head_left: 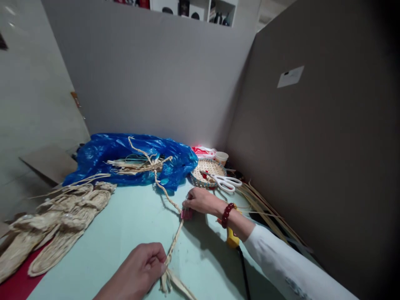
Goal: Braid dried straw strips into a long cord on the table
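A braided straw cord [176, 238] runs from the blue bag across the pale green tabletop toward me. My left hand [139, 266] is closed in a pinch on the cord's near end, just above its frayed loose strands. Farther along, my right hand [202, 201], with a dark red bead bracelet [227, 215] on its wrist, has its fingers pressed together over a small pink object [186, 214] beside the cord. What these fingertips hold, if anything, is too small to make out. The cord's far part lies over a bundle of straw strips [134, 165].
Behind the cord spreads a blue plastic bag [93, 156]. White-handled scissors [229, 183] rest on a woven basket [195, 179] near a paper cup [221, 157]. A yellow-handled tool [232, 238] with a black cable lies beneath my right forearm. Woven straw slippers [67, 239] lie at left.
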`<state>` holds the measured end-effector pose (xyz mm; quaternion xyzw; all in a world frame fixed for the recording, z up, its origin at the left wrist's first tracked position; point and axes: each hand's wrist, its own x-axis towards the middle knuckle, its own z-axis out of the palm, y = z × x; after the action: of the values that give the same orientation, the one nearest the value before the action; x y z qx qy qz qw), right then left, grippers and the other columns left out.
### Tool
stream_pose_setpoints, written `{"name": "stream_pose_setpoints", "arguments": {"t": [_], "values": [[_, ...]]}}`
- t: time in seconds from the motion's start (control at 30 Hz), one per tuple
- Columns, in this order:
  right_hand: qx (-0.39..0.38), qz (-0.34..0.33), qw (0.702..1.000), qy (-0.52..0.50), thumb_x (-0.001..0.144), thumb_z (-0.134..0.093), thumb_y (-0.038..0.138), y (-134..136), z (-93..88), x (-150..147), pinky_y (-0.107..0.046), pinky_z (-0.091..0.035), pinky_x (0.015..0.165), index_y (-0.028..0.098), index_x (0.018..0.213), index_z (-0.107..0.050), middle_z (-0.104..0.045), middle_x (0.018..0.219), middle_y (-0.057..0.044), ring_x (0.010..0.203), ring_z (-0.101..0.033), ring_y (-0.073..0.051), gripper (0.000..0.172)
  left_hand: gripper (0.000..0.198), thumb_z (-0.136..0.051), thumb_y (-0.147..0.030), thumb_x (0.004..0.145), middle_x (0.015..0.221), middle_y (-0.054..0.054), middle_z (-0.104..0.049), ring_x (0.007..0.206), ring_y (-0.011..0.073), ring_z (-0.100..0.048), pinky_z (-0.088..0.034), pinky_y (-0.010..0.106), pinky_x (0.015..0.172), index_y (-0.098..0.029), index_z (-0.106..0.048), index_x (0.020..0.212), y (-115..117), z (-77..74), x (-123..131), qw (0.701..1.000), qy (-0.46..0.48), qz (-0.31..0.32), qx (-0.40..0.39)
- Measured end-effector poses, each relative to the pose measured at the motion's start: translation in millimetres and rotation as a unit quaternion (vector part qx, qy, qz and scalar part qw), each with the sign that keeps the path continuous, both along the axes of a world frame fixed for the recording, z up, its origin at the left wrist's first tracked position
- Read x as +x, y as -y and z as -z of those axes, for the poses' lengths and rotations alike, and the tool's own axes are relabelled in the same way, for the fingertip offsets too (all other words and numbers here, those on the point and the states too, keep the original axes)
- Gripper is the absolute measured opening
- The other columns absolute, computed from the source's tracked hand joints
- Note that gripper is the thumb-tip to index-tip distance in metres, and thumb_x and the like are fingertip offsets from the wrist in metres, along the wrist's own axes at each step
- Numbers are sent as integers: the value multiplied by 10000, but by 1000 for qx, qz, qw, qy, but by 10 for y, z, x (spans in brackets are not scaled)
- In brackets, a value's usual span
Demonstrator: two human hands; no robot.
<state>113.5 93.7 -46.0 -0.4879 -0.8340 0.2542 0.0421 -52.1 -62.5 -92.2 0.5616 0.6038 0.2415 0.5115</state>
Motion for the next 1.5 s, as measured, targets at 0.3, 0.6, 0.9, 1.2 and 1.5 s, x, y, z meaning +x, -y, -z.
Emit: {"name": "stream_pose_setpoints", "arguments": {"t": [0.3, 0.6, 0.9, 1.2, 1.5], "values": [[-88, 16, 995, -48, 734, -622, 257, -27, -93, -9, -229, -322, 476, 139, 554, -572, -556, 540, -25, 512, -499, -120, 222, 136, -491, -322, 674, 492, -94, -330, 509, 106, -305, -180, 248, 493, -202, -455, 622, -38, -58, -75, 999, -16, -36, 20], [-286, 26, 941, -182, 751, -686, 306, -186, 2, 126, -167, -399, 488, 123, 607, -591, -543, 559, 19, 486, -465, -61, 252, 198, -465, -377, 727, 518, -93, -312, 534, 117, -300, -208, 252, 508, -203, -449, 634, -65, -48, -146, 999, -31, -12, 35], [-375, 44, 889, -258, 612, -824, 285, -191, 4, 171, -218, -501, 681, 128, 642, -607, -603, 628, 18, 630, -582, -105, 270, 210, -451, -351, 780, 560, -75, -293, 570, 134, -291, -213, 254, 535, -211, -432, 625, -131, -117, -192, 997, -58, 19, 38], [-356, 36, 866, -349, 686, -789, 246, -189, 163, 164, -197, -454, 621, 125, 657, -581, -588, 596, 28, 583, -549, -85, 242, 258, -455, -401, 810, 585, -63, -325, 587, 142, -316, -238, 242, 544, -215, -432, 634, -215, -184, -234, 998, -57, 23, 13], [-380, 5, 841, -386, 789, -682, 185, -114, 198, 200, -217, -493, 683, 118, 721, -626, -674, 704, -20, 642, -617, -102, 111, 299, -444, -452, 826, 611, -57, -337, 609, 143, -325, -239, 252, 560, -203, -452, 660, -319, -172, -394, 996, -86, 36, 6]]}}
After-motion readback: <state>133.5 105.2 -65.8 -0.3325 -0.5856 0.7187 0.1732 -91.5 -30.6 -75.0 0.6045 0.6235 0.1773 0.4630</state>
